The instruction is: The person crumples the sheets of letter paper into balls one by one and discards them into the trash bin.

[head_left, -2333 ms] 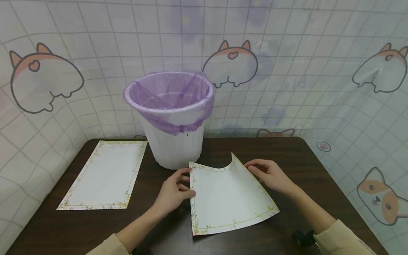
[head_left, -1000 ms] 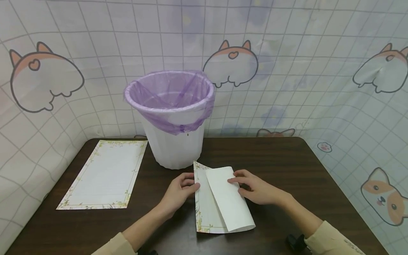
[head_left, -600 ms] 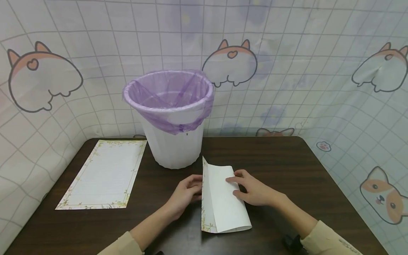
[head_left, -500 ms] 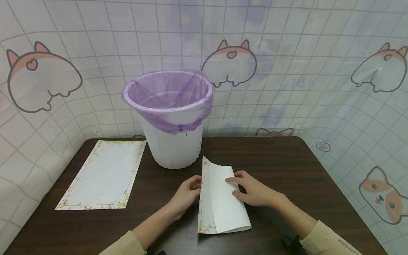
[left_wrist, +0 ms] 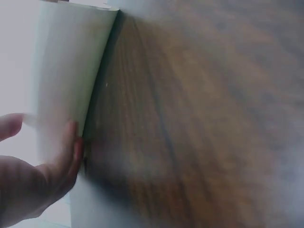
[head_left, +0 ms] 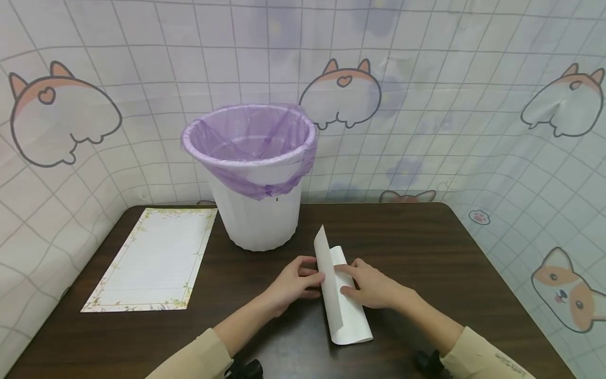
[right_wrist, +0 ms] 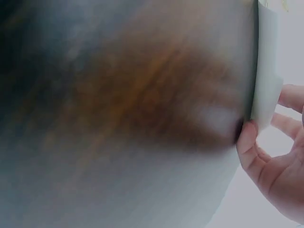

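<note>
A sheet of paper (head_left: 351, 316), its plain white side outward, is folded in from the right. Its left flap (head_left: 329, 284) stands up over the fold. My left hand (head_left: 294, 284) touches the flap from the left with thumb and fingertips; in the left wrist view the fingers (left_wrist: 66, 147) lie nearly straight along the paper, thumb apart. My right hand (head_left: 374, 284) holds the folded right part, forefinger and thumb on top, remaining fingers hidden. In the right wrist view fingertips (right_wrist: 247, 137) meet the paper's edge from both sides.
A second sheet (head_left: 153, 258) with a floral border lies flat on the left of the dark wooden table (head_left: 402, 226). Behind the hands stands a white bin (head_left: 260, 221) with a purple liner (head_left: 265, 187). A patterned cloth (head_left: 426, 105) hangs behind and at both sides.
The right side of the sheet was folded over to the left first. Since then its left edge has come up and over to the right, my left hand moving right with it.
</note>
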Demonstrator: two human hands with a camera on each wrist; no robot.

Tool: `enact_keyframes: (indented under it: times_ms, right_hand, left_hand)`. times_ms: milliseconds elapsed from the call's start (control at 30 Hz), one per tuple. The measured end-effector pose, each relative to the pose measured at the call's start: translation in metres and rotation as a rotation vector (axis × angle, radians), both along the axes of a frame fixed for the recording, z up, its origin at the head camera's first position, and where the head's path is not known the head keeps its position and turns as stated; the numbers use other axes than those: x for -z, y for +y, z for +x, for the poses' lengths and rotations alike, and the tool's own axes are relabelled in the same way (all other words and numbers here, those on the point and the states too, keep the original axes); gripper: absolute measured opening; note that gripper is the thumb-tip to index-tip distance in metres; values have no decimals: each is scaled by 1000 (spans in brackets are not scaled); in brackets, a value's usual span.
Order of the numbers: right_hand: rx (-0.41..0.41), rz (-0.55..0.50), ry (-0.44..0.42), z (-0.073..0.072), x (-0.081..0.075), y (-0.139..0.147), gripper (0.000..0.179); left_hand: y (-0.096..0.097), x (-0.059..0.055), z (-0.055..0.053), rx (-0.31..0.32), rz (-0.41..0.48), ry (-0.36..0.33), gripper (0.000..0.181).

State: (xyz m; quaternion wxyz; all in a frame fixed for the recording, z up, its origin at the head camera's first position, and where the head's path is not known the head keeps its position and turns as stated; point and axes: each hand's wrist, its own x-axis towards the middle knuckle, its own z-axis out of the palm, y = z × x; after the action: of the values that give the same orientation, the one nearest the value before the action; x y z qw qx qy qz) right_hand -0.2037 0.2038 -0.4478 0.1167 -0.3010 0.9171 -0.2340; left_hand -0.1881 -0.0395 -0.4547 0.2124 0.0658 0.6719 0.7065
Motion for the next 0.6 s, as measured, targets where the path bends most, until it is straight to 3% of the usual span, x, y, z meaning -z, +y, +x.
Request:
enact_keyframes:
  times_ms: [267, 500, 600]
  right_hand:
    - [-27, -117, 17, -4, 0, 2, 31]
    - [66, -379, -297, -3, 4, 10, 44]
    - [93, -447, -332, -2, 4, 12, 50]
  left_hand:
    - [14, 1, -7, -16, -139, 21, 83]
    - [16, 1, -10, 11, -143, 33, 86]
    - [14, 2, -10, 35, -134, 43, 84]
